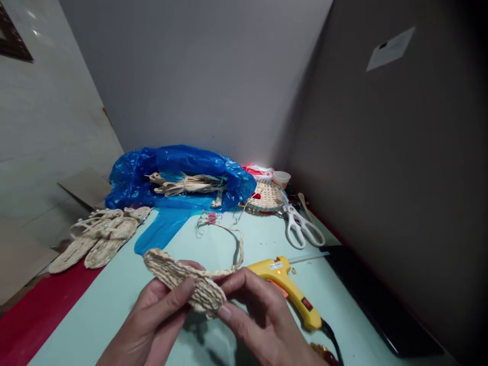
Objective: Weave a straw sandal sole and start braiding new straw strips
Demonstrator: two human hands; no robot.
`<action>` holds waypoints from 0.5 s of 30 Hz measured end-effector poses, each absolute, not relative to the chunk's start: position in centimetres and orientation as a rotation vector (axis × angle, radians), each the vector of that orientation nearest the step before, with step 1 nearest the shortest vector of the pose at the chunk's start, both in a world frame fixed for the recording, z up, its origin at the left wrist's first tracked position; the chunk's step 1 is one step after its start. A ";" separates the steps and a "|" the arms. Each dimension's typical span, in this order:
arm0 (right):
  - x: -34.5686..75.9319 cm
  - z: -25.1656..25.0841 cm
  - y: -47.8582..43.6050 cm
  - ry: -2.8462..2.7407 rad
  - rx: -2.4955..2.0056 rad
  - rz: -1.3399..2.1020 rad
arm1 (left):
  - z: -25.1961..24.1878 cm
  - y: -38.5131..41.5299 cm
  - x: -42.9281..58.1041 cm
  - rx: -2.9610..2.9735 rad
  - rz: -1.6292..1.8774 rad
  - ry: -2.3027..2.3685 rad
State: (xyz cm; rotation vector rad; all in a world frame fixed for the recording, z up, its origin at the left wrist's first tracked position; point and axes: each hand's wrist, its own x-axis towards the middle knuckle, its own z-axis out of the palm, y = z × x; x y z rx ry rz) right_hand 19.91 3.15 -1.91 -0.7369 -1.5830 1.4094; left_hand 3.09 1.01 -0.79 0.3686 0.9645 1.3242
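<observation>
Both of my hands hold a small woven straw sole above the pale green table. My left hand grips it from below and from the left, thumb on top. My right hand pinches its right end with thumb and fingers. A braided straw cord runs up from the sole to a pink clip. A yellow hot glue gun lies just right of my right hand.
White scissors lie at the back right by a woven basket piece. A blue plastic bag with straw bundles sits at the back. A finished pair of straw sandals lies left. A dark flat object is at the right edge.
</observation>
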 end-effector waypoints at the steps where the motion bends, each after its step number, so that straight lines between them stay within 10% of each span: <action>1: 20.2 -1.7 3.2 -1.659 -0.779 1.341 | -0.8 1.0 3.0 0.353 1.327 0.992; 15: 20.8 -1.1 4.0 -1.723 -0.680 0.973 | 0.3 0.0 3.1 0.232 1.194 1.083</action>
